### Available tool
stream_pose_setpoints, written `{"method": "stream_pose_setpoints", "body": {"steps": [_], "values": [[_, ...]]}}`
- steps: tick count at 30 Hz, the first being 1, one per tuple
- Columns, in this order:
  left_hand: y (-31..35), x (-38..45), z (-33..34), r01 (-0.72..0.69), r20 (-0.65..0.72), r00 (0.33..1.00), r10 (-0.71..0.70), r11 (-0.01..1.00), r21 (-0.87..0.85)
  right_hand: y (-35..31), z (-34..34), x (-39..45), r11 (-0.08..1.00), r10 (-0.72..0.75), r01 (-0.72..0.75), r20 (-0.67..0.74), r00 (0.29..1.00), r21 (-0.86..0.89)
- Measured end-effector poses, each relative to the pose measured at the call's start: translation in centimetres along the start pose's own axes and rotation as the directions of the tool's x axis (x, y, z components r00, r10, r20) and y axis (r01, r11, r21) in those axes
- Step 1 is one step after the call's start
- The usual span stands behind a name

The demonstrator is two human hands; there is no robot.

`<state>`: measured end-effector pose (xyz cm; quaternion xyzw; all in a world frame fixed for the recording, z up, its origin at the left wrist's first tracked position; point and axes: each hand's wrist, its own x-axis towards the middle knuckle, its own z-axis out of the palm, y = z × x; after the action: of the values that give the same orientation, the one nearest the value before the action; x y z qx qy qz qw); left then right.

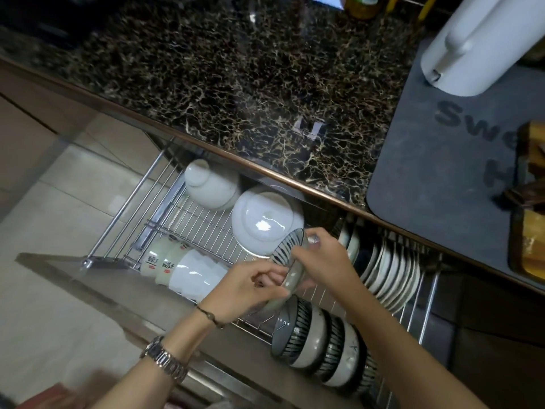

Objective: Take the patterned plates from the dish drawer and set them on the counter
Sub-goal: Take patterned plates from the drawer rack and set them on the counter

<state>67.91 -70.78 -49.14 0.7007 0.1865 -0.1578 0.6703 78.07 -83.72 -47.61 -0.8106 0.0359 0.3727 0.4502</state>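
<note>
My left hand [250, 286] and right hand [320, 258] clasp one blue-striped ceramic plate [290, 261] on edge between them (rim grip clears the rack); below my wrists, more striped dishes [312, 340] wait.

Dark marble-look counter top [236, 84]: polished, glossy, gold veining. Wire dish drawer rack [188, 219]: bright chromed metal, shiny. Large white plate [265, 222]: glazed ceramic, strong highlight. Striped blue-and-white patterned plate [287, 255] in hands: glazed ceramic, softer sheen. Grey mat [442, 172] on counter: matt, fine-grained. White jug [472, 45]: smooth plastic-looking, satin. Wristwatch band [165, 361]: brushed metal links. Wooden board [530, 231]: varnished.
</note>
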Motion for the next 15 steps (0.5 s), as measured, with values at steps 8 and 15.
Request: {"method": "stream_pose_setpoints", "body": {"steps": [8, 15], "values": [[3.6, -1.4, -6.1, -0.066, -0.391, 0.913, 0.119, 0.987, 0.148, -2.0, -4.5, -1.8, 0.960, -0.158, 0.088, 0.255, 0.954, 0.266], [6.1, -0.2, -5.8, 0.069, -0.387, 0.921, 0.045, 0.959, 0.276, -3.4, -8.8, -2.0, 0.884, -0.302, 0.198, 0.194, 0.933, 0.424]]}}
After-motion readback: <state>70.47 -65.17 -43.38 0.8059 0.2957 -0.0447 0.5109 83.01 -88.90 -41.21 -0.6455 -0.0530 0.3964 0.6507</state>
